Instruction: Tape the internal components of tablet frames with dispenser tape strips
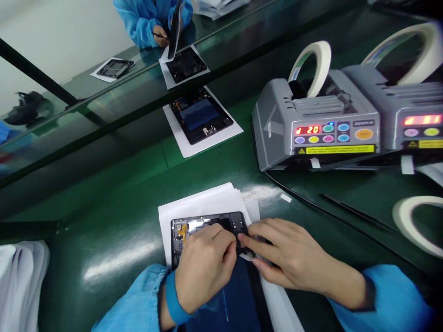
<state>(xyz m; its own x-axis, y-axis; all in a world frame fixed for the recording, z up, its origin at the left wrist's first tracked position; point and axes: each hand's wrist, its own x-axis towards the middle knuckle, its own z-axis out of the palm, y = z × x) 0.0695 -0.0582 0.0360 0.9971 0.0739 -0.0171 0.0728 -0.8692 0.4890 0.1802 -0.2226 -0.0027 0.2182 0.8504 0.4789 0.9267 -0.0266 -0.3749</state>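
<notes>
A tablet housing with its inside exposed point(238, 290) lies on white paper sheets point(204, 203) in front of me. My left hand point(207, 263) is closed over its upper part, thumb and fingers pinched together; whatever sits between the tips is hidden. From the right, my right hand point(290, 253) reaches over the housing's edge. Its thumb is at the end of a short white strip of tape point(246, 257), and its index fingertip rests near my left fingertips. An orange flex cable point(183, 230) shows at the upper left of the housing.
Two grey tape dispensers point(277, 124) with lit displays stand at the right. A tape roll point(408, 221), black tweezers point(360, 212) and a black cable point(311, 203) lie below. Another tablet housing point(207, 117) sits farther back. Across a rail, a person in blue sleeves point(138, 23) works.
</notes>
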